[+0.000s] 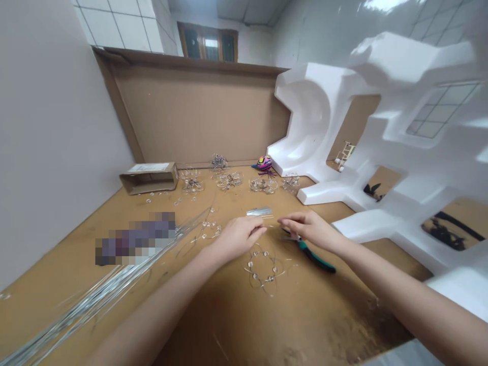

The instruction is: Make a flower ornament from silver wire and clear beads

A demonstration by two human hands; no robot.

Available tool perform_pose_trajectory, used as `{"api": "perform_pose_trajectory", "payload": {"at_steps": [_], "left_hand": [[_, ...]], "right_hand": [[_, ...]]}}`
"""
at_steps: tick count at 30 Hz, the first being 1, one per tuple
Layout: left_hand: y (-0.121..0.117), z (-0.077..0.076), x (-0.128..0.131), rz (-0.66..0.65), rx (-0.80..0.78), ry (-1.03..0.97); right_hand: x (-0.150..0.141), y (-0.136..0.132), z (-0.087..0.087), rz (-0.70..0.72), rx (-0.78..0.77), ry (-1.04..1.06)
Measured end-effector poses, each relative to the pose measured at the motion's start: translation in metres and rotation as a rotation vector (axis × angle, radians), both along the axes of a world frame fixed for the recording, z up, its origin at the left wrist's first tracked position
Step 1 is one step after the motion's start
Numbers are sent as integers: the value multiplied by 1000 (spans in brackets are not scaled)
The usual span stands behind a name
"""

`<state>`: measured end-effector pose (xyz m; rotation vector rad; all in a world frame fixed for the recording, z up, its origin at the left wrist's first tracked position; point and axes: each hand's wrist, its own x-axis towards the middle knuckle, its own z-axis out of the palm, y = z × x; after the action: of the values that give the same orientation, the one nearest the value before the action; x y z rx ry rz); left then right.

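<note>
Two hands above the worktop: left hand and right hand apart, fingers bent; cannot tell whether either grips thin wire. Beaded wire ring lies near, between the forearms, pliers to its right. Risk (judged): a low wrist could snag the ring's projecting ends, dragging it askew; knocked pliers could bend it.

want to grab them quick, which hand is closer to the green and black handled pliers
Right: the right hand is just above the pliers' metal end; the left hand is farther off, left of them
</note>
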<state>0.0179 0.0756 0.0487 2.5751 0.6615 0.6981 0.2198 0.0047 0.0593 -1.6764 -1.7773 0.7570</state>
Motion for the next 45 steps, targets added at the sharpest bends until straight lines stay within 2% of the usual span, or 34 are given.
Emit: {"api": "perform_pose_trajectory", "payload": {"at_steps": [2,4,7,11,15,18,21,24,28,33,39,45], "left_hand": [[-1,0,0,20,67,64],[-1,-1,-1,33,99,115],[-2,-3,0,66,135,164],[-5,-7,5,116,162,197],[-3,-11,5,211,32,141],[-1,-17,-2,284,-147,159],[-4,-27,-10,313,-214,261],[-15,-38,-12,335,-232,309],[-26,-50,-4,448,-103,298],[-26,-58,1,433,-71,287],[-25,-58,-2,379,-85,234],[-24,-59,-5,358,-235,119]], "right_hand": [[-14,9,3,25,-63,228],[-24,16,-1,61,-91,352],[-32,21,-15,67,-105,445],[-28,21,-30,42,-122,535],[-17,19,-30,-49,-93,573],[-12,17,-28,-123,-59,567],[-15,15,-30,-127,-43,535],[-21,14,-37,-104,-36,477],[-24,16,-47,-83,-34,384],[-25,18,-54,-62,-74,344],[-28,16,-61,-20,-139,340],[-29,13,-53,-81,29,105]]}}
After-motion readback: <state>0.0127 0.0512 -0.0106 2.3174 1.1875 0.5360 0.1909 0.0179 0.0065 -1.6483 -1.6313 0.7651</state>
